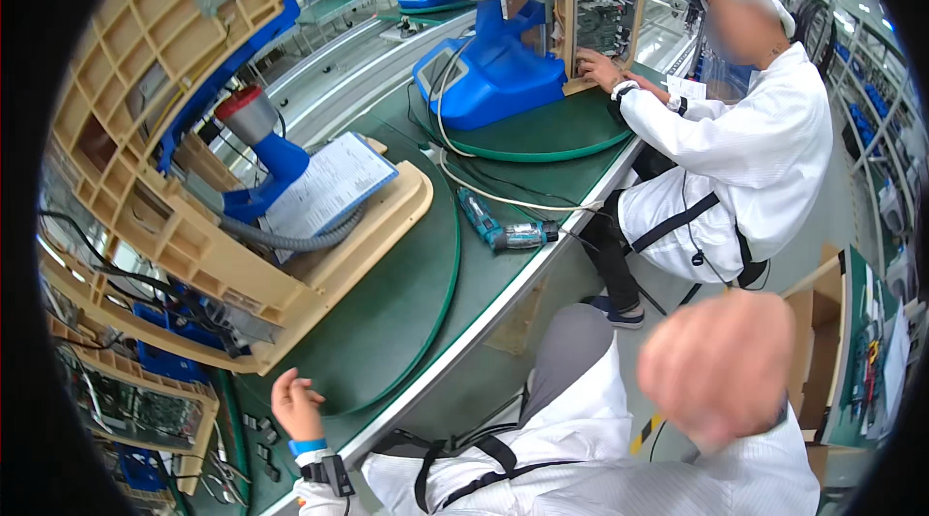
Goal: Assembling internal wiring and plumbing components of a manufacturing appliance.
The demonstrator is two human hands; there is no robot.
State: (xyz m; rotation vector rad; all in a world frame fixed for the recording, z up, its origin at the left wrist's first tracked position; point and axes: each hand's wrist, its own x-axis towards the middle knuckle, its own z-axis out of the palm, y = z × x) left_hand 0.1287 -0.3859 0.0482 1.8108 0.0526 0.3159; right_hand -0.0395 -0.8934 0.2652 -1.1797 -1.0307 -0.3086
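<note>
left grip (298, 408) by turntable (392, 347), right grip (718, 363) aloft

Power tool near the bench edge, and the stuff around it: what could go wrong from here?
The teal power tool lies with one end close to the bench edge, so a bump might knock it off. The pale cable runs right by it toward that edge; a snag could perhaps drag the tool along. The left hand is near small dark pieces, which a careless sweep might scatter.
</note>
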